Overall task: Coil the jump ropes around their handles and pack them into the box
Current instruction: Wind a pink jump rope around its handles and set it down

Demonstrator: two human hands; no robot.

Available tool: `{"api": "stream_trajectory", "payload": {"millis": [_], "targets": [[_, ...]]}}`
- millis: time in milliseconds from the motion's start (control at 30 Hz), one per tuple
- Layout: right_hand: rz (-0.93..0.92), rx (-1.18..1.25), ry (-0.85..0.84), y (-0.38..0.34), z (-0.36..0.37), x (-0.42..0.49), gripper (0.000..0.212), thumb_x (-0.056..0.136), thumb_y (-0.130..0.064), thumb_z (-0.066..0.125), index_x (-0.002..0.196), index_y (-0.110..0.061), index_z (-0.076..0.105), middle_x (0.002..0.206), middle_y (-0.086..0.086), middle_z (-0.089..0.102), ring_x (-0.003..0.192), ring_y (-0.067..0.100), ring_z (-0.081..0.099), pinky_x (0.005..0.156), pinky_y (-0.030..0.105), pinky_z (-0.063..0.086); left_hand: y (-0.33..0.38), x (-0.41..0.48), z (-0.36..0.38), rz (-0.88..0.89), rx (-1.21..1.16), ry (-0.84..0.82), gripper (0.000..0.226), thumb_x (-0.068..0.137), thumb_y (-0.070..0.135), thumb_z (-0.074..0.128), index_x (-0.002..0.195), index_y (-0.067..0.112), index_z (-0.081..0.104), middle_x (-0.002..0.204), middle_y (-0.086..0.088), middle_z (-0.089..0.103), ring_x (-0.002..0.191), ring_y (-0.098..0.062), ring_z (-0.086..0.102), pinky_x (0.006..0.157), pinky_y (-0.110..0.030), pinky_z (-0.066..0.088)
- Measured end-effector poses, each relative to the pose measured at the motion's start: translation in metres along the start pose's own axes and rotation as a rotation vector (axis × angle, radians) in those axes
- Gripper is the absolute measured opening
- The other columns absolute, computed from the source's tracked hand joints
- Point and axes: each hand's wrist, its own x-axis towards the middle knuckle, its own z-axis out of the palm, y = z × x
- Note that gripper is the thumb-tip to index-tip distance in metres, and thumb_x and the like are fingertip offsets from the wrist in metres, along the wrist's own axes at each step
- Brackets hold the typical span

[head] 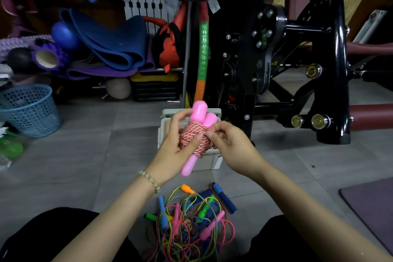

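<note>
Head cam: left hand [172,151] is wrapped around the pink jump rope bundle [194,140], cord coiled round its 2 handles, while the right hand [228,141] pinches the coil's edge. Just behind sits the open box [209,160]; below, nearer the knees, a tangled rope pile [191,217].

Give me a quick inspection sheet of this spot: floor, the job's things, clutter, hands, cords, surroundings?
Surface: grey tiled floor.
Job's things: pink-handled jump rope, cord coiled around its handles; white box behind it; tangled pile of ropes between the knees.
Clutter: blue basket, purple mat.
Hands: left hand grips the coil; right hand fingers pinch the cord.
Cables: nothing seen.
Surroundings: black exercise machine, rolled mats.
</note>
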Motion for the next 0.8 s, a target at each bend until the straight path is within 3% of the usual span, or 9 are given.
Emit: {"api": "stream_trajectory", "payload": {"millis": [67,167,333,400,500,600,700,800], "targets": [[0.014,0.013,-0.02,0.001,0.0,0.002,0.012,0.096,-0.017,0.05,0.09,-0.008,0.055,0.08,0.016,0.06,0.073,0.022,0.053,0.076,0.048,0.048,-0.001,0.001,0.0,0.082,0.054,0.06,0.024,0.084,0.028,0.06,0.106,0.036,0.055,0.121,0.007,0.044,0.111,0.004,0.049,0.092,-0.008,0.036],[0.042,-0.04,-0.049,0.006,0.0,0.003,0.013,0.096,-0.019,0.05,0.092,-0.007,0.055,0.087,0.025,0.064,0.076,0.034,0.058,0.078,0.049,0.048,-0.003,0.004,-0.007,0.078,0.144,-0.004,0.014,0.082,0.029,0.065,0.09,0.04,0.061,0.116,0.016,0.044,0.11,0.005,0.049,0.094,-0.01,0.035],[0.077,-0.141,-0.096,0.013,-0.001,-0.001,0.014,0.095,-0.019,0.052,0.096,-0.006,0.057,0.08,0.015,0.06,0.071,0.02,0.054,0.075,0.045,0.049,-0.01,0.006,-0.014,0.03,0.235,-0.113,0.022,0.082,0.026,0.071,0.082,0.046,0.062,0.115,0.027,0.038,0.104,0.004,0.051,0.09,-0.027,0.047],[0.07,-0.021,-0.093,0.014,-0.002,-0.002,0.011,0.093,-0.015,0.056,0.092,-0.005,0.059,0.077,0.013,0.059,0.068,0.018,0.054,0.069,0.039,0.051,-0.009,0.007,-0.014,0.006,0.172,-0.105,0.022,0.081,0.024,0.072,0.079,0.044,0.064,0.119,0.026,0.039,0.115,0.0,0.047,0.088,-0.028,0.05],[0.09,0.28,0.067,0.016,-0.003,-0.003,0.004,0.084,-0.006,0.066,0.082,-0.003,0.066,0.067,0.007,0.061,0.053,0.007,0.056,0.054,0.017,0.05,-0.004,0.006,-0.011,-0.034,0.044,-0.085,0.019,0.081,0.015,0.071,0.08,0.034,0.067,0.121,0.015,0.044,0.117,-0.002,0.047,0.08,-0.014,0.051],[0.1,0.386,0.202,0.019,0.0,-0.003,0.005,0.079,-0.003,0.071,0.075,-0.005,0.069,0.059,0.003,0.062,0.049,0.003,0.056,0.049,0.014,0.048,-0.003,0.003,-0.005,0.035,0.058,-0.046,0.016,0.08,0.021,0.071,0.081,0.037,0.066,0.122,0.016,0.044,0.112,0.002,0.052,0.088,-0.012,0.045],[-0.025,0.239,0.249,0.022,0.008,-0.007,0.005,0.082,-0.004,0.069,0.08,-0.006,0.072,0.071,0.003,0.064,0.056,0.003,0.058,0.052,0.013,0.047,-0.006,0.001,0.0,0.043,0.036,0.001,0.014,0.078,0.034,0.072,0.076,0.047,0.067,0.12,0.027,0.044,0.113,-0.003,0.054,0.091,-0.021,0.048],[-0.208,0.002,0.237,0.028,0.015,-0.012,0.013,0.086,-0.014,0.067,0.098,-0.011,0.073,0.087,0.0,0.061,0.074,0.01,0.061,0.064,0.023,0.054,-0.01,-0.001,0.002,0.038,-0.032,0.133,0.01,0.075,0.037,0.07,0.077,0.047,0.068,0.121,0.026,0.047,0.114,-0.008,0.055,0.09,-0.024,0.048]]}}
